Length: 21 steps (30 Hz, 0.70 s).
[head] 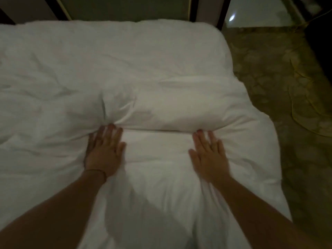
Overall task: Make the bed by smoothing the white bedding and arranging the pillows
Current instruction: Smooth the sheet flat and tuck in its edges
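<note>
Head view, looking down on bed. Both hands lie palm-down on the white duvet [75,72], arms reaching in from the lower edge. L hand [104,151]: fingers straight, close together, flat on the fabric, tips touching the near edge of a puffed fold [179,108] that runs across the bed w/ a dark crease under it. Thin band [98,172] round the L wrist. R hand [209,153]: fingers straight, slightly spread, thumb out to the side, tips also at the fold's near edge; neither hand grips or pinches cloth. Hands are well apart, w/ a flatter patch of duvet between them. Duvet covers the whole bed, creased at left and near the wrists, its right edge hanging toward the floor. Whether the puffed fold is a pillow or bunched duvet cannot be told. Patterned carpet [280,83] at right; dark headboard [125,8] at top; pale glossy surface [255,13] w/ a light spot at top right
</note>
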Available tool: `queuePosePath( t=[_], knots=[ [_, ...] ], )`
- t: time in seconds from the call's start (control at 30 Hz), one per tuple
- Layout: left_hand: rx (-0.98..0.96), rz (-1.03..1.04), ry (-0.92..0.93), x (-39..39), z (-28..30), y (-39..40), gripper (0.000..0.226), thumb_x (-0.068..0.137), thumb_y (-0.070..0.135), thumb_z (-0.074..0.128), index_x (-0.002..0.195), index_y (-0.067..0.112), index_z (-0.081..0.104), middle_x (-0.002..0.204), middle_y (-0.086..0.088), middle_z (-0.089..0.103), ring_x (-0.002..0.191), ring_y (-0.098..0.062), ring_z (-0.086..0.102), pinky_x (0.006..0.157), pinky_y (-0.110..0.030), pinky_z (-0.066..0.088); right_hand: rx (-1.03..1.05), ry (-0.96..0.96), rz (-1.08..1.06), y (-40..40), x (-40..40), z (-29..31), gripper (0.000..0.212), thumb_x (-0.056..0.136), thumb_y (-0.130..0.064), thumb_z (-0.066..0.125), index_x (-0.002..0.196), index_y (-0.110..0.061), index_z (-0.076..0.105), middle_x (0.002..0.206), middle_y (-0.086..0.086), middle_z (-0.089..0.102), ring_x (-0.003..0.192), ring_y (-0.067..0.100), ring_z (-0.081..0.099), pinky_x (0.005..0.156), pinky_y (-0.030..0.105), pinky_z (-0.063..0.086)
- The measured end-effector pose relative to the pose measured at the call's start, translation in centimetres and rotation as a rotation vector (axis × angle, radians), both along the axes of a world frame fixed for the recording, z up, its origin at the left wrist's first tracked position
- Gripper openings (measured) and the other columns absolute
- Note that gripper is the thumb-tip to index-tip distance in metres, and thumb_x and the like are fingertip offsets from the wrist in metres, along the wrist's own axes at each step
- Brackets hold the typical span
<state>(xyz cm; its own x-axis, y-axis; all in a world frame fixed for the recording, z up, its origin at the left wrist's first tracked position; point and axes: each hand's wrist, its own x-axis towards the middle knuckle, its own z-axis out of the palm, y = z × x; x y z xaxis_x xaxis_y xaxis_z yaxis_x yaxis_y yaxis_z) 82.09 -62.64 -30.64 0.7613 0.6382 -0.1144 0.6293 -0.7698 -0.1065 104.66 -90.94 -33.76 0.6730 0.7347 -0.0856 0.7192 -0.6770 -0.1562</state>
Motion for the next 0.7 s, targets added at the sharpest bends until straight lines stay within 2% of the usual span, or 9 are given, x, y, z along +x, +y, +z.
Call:
queuePosePath(
  t=[0.1, 0.2, 0.3, 0.4, 0.43, 0.5, 0.53, 0.63, 0.7],
  knots=[
    [-0.041, -0.014, 0.044, -4.3, 0.4, 3.7, 0.068, 0.099, 0.052, 0.015, 0.149, 0.015, 0.042, 0.158, -0.01, 0.035, 0.147, -0.034, 0.026, 0.117, -0.052, 0.015, -0.091, 0.023, -0.126, 0.9, -1.1, 0.4, 0.062, 0.1, -0.054, 0.018, 0.158, -0.03, 0.018, 0.165, -0.008, 0.011, 0.152, 0.026, 0.005, 0.12, 0.052, 0.007],
    [-0.057, 0.034, -0.126, -2.0, 2.1, 0.5, 0.065, 0.1, 0.049, 0.019, 0.152, 0.014, 0.037, 0.159, -0.013, 0.031, 0.147, -0.037, 0.024, 0.114, -0.06, 0.019, -0.126, 0.176, -0.283, 4.4, -4.5, 2.0, 0.064, 0.101, -0.051, 0.009, 0.159, -0.026, 0.003, 0.166, -0.006, -0.007, 0.152, 0.025, -0.005, 0.12, 0.054, 0.002],
    [-0.191, -0.156, -0.326, -0.6, 4.6, -5.7, 0.06, 0.104, 0.046, 0.014, 0.157, 0.021, 0.023, 0.166, -0.005, 0.014, 0.153, -0.03, 0.007, 0.119, -0.054, 0.013, -0.066, 0.226, -0.162, 7.6, -10.3, 4.7, 0.074, 0.091, -0.054, -0.004, 0.158, -0.025, 0.004, 0.165, -0.003, -0.01, 0.152, 0.024, -0.006, 0.12, 0.051, 0.001],
    [-0.301, -0.277, -0.257, -4.1, 5.0, -9.2, 0.056, 0.105, 0.046, 0.009, 0.159, 0.03, 0.008, 0.167, 0.003, 0.002, 0.153, -0.022, -0.008, 0.122, -0.048, -0.001, -0.085, 0.215, 0.021, 8.5, -16.7, 5.9, 0.072, 0.091, -0.051, 0.002, 0.157, -0.024, -0.004, 0.163, 0.0, -0.017, 0.151, 0.025, -0.014, 0.121, 0.046, -0.004],
    [-0.306, -0.29, -0.197, -6.4, 4.2, -9.2, 0.056, 0.105, 0.048, 0.009, 0.159, 0.032, 0.01, 0.166, 0.003, 0.006, 0.153, -0.023, -0.005, 0.121, -0.049, 0.001, -0.071, 0.189, 0.01, 8.3, -18.7, 6.2, 0.067, 0.095, -0.048, 0.007, 0.158, -0.024, 0.003, 0.165, 0.001, -0.009, 0.152, 0.026, -0.007, 0.121, 0.046, 0.0],
    [-0.299, -0.268, -0.105, -11.6, 2.1, -6.9, 0.056, 0.104, 0.049, 0.012, 0.156, 0.032, 0.027, 0.164, 0.0, 0.022, 0.152, -0.026, 0.014, 0.12, -0.049, 0.012, -0.052, 0.146, -0.024, 7.0, -21.9, 5.6, 0.059, 0.101, -0.045, 0.017, 0.157, -0.025, 0.024, 0.165, 0.002, 0.012, 0.151, 0.028, 0.014, 0.119, 0.048, 0.012],
    [-0.286, -0.234, -0.059, -14.4, 1.3, -4.6, 0.056, 0.103, 0.048, 0.017, 0.154, 0.029, 0.034, 0.161, -0.002, 0.028, 0.149, -0.027, 0.025, 0.119, -0.048, 0.017, -0.089, 0.127, -0.025, 6.0, -22.9, 5.0, 0.058, 0.102, -0.046, 0.021, 0.155, -0.026, 0.029, 0.164, 0.001, 0.017, 0.151, 0.027, 0.018, 0.118, 0.049, 0.015],
    [-0.193, -0.116, -0.04, -21.2, 0.1, 3.2, 0.058, 0.099, 0.045, 0.029, 0.146, 0.018, 0.049, 0.152, -0.008, 0.044, 0.131, -0.032, 0.051, 0.113, -0.046, 0.027, -0.131, 0.066, -0.053, 2.9, -23.1, 3.1, 0.059, 0.1, -0.052, 0.029, 0.155, -0.029, 0.031, 0.164, -0.002, 0.018, 0.15, 0.024, 0.019, 0.118, 0.051, 0.021],
    [-0.169, -0.082, -0.005, -23.2, 0.4, 6.4, 0.061, 0.1, 0.047, 0.025, 0.144, 0.014, 0.051, 0.15, -0.009, 0.047, 0.129, -0.034, 0.052, 0.113, -0.048, 0.028, -0.129, 0.045, -0.084, 2.4, -22.5, 2.6, 0.061, 0.099, -0.052, 0.031, 0.155, -0.028, 0.03, 0.164, 0.0, 0.019, 0.15, 0.025, 0.019, 0.118, 0.052, 0.021]
  ],
)
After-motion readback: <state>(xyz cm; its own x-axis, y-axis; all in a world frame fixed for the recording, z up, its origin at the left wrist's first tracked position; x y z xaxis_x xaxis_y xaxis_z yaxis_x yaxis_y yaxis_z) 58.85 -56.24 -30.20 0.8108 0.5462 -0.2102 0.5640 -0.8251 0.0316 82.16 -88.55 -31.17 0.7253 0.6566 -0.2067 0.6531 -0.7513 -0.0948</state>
